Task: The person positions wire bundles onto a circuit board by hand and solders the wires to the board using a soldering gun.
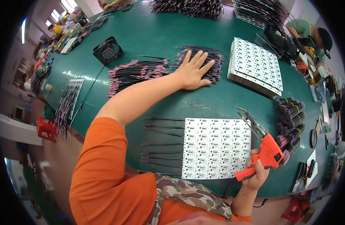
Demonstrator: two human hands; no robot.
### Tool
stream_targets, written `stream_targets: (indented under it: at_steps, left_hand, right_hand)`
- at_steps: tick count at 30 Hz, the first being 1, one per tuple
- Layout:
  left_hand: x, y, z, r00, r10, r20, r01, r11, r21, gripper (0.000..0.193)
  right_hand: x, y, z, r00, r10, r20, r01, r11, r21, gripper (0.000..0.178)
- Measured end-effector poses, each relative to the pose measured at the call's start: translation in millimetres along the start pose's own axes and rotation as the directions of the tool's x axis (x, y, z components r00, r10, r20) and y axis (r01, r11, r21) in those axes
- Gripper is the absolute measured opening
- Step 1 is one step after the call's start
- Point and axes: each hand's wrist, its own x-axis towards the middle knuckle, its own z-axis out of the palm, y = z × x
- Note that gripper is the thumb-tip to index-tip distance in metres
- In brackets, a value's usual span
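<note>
My left hand (195,72) lies spread and flat on a pile of short dark wires (214,64) with pinkish ends. In front of me, a white circuit board panel (217,149) is flat on the table, and several dark wires (165,144) stick out from its left edge. A red soldering gun (269,150) is in my right hand (256,175), fingers wrapped round its handle. Its metal tip points up and left over the panel's upper right corner. Left of my left hand is a second heap of black wires (136,74) with red and white ends.
Stacked white panels (255,67) stand at the right, with banded wire bundles (290,116) nearer me. A small black fan (108,51) with a cord sits at the left on the green table (150,37). Another person (307,33) works at the far right.
</note>
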Motion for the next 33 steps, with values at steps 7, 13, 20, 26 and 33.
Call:
stream_targets:
  at_steps: [7,13,20,26,33]
  left_hand:
    - [-16,-44,-43,0.994,-0.095,-0.062,0.085,0.985,-0.148,0.087]
    - [-114,-150,-110,0.973,-0.166,0.158,0.210,0.922,-0.325,0.075]
    - [-183,-162,-89,0.962,-0.136,0.237,0.204,0.934,-0.295,0.064]
    - [-180,-147,-89,0.988,-0.083,0.129,0.101,0.984,-0.146,0.040]
    - [-171,-145,-111,0.962,-0.125,0.243,0.138,0.990,-0.036,0.032]
  right_hand:
    - [0,0,0,0.998,-0.051,-0.041,0.051,0.999,-0.008,0.053]
    - [0,2,1,0.998,-0.062,-0.023,0.061,0.998,-0.024,0.053]
    - [1,7,-5,0.997,-0.074,0.005,0.075,0.996,-0.054,0.053]
    - [0,9,-8,0.995,-0.086,-0.054,0.082,0.994,-0.074,0.052]
    - [4,7,0,0.995,-0.088,-0.038,0.084,0.992,-0.093,0.052]
